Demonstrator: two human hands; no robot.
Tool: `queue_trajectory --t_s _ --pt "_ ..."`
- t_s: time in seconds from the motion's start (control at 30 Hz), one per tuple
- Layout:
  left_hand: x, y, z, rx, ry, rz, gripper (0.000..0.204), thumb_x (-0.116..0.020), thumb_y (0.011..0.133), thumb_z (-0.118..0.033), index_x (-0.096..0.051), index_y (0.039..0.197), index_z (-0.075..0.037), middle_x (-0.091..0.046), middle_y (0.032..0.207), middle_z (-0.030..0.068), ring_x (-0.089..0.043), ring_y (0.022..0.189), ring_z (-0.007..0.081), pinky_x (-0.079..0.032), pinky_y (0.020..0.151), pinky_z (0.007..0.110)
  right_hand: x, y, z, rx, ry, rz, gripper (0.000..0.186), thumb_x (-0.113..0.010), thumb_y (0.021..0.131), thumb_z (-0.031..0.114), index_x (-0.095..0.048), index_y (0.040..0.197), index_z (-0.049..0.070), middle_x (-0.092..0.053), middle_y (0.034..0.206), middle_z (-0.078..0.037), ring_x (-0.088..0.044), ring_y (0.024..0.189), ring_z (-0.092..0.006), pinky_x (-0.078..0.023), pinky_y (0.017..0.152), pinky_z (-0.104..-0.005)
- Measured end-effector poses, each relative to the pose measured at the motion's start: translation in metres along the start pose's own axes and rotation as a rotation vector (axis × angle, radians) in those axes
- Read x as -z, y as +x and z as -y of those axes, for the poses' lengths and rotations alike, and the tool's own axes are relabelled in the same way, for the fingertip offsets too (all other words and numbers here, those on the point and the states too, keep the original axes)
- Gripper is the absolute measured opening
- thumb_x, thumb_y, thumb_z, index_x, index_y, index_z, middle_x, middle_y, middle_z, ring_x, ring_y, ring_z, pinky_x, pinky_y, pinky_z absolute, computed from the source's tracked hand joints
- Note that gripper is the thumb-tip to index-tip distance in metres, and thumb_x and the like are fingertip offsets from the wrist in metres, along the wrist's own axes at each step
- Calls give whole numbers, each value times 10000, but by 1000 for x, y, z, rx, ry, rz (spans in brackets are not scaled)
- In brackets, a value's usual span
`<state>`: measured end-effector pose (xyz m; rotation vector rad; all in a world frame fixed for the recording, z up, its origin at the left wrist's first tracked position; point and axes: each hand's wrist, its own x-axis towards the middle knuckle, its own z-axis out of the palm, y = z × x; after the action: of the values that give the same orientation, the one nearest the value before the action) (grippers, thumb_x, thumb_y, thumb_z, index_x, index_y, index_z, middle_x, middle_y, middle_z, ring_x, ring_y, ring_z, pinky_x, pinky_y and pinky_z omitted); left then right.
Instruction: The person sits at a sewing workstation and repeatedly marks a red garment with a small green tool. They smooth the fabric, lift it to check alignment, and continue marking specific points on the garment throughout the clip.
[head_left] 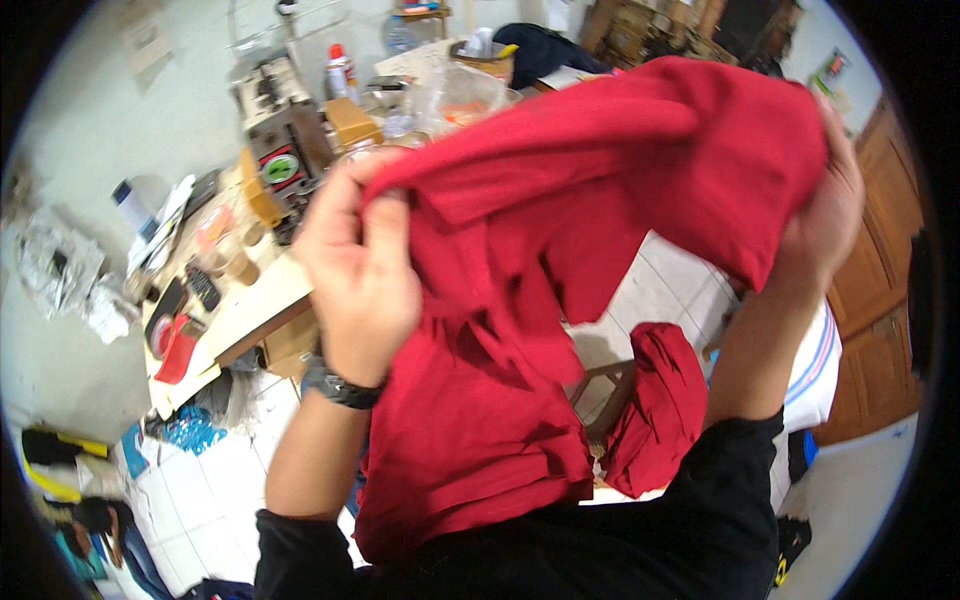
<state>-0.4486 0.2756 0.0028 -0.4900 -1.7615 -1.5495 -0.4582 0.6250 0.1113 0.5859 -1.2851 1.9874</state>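
A red piece of cloth [620, 150], too folded to tell which garment it is, stretches in the air between my hands. My left hand [362, 270], with a dark watch on its wrist, pinches the cloth's left edge between thumb and fingers. At the far right end, my right hand [832, 215] grips the cloth, its fingers partly hidden behind the fabric. More red cloth [470, 430] lies below, on my lap; whether it joins the raised piece I cannot tell. A separate red cloth bundle [658, 410] rests on a wooden stool [605, 390] at the right.
A wooden worktable [265, 305] at the left bears a metal machine [280, 140], a remote control [203, 285] and cups. Behind the cloth stand a spray can [341, 72] and a clear plastic bag [455, 95]. Wooden doors [880, 250] are at the right; another person [125, 540] is at the lower left.
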Motion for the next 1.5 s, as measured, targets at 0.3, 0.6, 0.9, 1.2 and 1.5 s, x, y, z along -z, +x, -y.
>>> queue_trajectory --t_s 0.3,0.6,0.9,1.2,1.5 --pt "143 -73 -64 -157 217 691 327 -610 865 -59 -753 1154 -10 -774 1007 154 -758 894 314 -605 835 384 26 -190 38 -241 -264 -5 420 -926 722 163 -518 807 120 -551 758 -37 -514 645 -161 -391 590 -316" --pt "153 -168 -11 591 145 1054 398 -705 1037 -270 -713 1309 19 -766 1116 226 -749 1033 380 -585 919 428 77 -252 -44 -708 -876 590 261 -604 1080 192 -666 942 -21 -666 810 -123 -666 716 -237 -487 646 -373" --pt "52 -159 145 188 639 664 328 -732 971 -221 -744 1233 -24 -735 1264 151 -664 1249 349 -485 1078 474 -2 -253 -203 -213 -1172 988 343 -728 908 55 -733 1251 77 -758 881 -157 -737 759 -349 -583 660 -452" --pt "67 -212 87 159 539 814 750 -687 988 -452 -498 1577 -28 -418 1704 145 -316 1619 317 -216 1283 586 -47 -202 -236 -238 -1060 1388 153 -683 987 186 -736 1068 68 -755 858 -176 -738 796 -415 -569 699 -544" --pt "79 -222 104 277 389 915 364 -685 1016 -266 -721 1310 -55 -657 1448 102 -585 1356 268 -468 1058 485 -53 -216 -289 -264 -1138 1492 136 -716 965 208 -718 1001 77 -729 784 -194 -726 755 -420 -548 676 -560"
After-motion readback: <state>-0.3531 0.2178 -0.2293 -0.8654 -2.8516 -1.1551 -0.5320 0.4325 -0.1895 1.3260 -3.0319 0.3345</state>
